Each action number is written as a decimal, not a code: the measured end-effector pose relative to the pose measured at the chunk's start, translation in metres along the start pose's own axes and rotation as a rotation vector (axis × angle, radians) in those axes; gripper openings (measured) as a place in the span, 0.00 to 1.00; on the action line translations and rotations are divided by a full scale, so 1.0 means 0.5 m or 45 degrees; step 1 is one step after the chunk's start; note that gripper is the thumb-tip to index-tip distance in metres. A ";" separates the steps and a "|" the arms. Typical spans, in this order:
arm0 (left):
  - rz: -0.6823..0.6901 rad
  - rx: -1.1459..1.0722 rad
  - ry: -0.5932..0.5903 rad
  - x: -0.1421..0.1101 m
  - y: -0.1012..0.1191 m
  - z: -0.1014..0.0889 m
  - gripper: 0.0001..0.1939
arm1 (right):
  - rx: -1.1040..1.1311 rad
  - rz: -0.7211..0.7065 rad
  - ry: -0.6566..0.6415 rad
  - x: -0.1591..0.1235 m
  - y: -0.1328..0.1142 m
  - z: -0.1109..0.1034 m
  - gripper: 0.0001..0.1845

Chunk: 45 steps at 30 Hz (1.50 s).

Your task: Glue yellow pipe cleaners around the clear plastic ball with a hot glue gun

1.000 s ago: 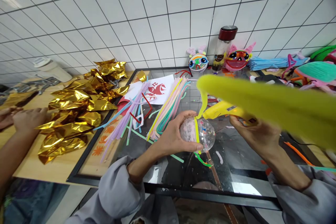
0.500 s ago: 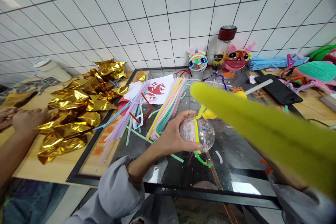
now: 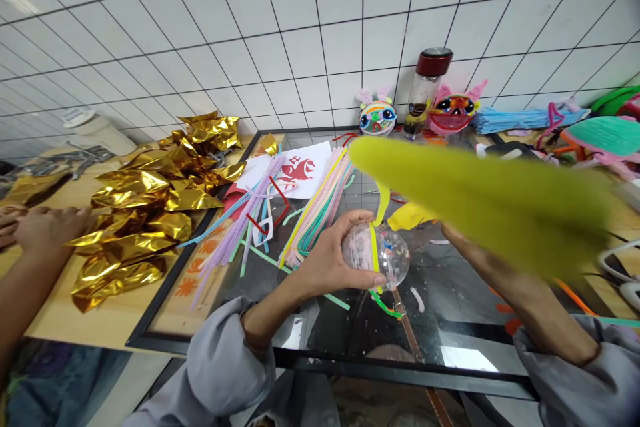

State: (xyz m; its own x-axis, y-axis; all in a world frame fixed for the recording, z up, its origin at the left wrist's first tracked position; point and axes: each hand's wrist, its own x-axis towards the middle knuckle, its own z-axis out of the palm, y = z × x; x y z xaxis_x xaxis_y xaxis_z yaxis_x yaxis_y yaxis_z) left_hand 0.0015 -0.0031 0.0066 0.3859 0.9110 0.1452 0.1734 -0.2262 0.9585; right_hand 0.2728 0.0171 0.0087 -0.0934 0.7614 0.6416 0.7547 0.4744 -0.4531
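Around the clear ball (image 3: 395, 261) the left hand (image 3: 333, 255) clasps, half-curled; rightward, a yellow strip (image 3: 480, 193) hides how the right hand (image 3: 480, 270) grips, with tabletop (image 3: 445, 307) between ball and black edge (image 3: 400, 368).

The bare left hand (image 3: 333, 260) is held in a rounded C-shaped grip, its fingers curved above and its thumb stretched below. The bare left forearm (image 3: 270, 310) is angled forward and inward. The bare right hand (image 3: 483, 263) is raised opposite, largely hidden from view. Both arms are covered near the elbows by loose grey fabric sleeves (image 3: 227, 353).
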 end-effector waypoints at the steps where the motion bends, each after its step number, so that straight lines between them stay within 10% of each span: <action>1: 0.001 0.002 -0.003 0.000 0.001 0.000 0.44 | 0.008 0.008 -0.002 -0.003 0.003 0.002 0.09; 27: 0.031 0.013 -0.005 -0.001 0.006 0.003 0.41 | -0.177 -0.332 0.229 0.024 -0.030 -0.005 0.07; 45: -0.010 -0.013 -0.022 -0.001 -0.003 0.000 0.46 | -0.081 -0.202 0.170 0.018 -0.027 -0.011 0.08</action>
State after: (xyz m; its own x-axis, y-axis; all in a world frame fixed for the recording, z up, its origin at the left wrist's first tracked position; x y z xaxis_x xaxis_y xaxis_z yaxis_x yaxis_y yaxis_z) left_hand 0.0008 -0.0034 0.0051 0.3999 0.9068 0.1335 0.1669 -0.2152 0.9622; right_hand 0.2654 0.0150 0.0239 -0.1309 0.6118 0.7801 0.7773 0.5518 -0.3023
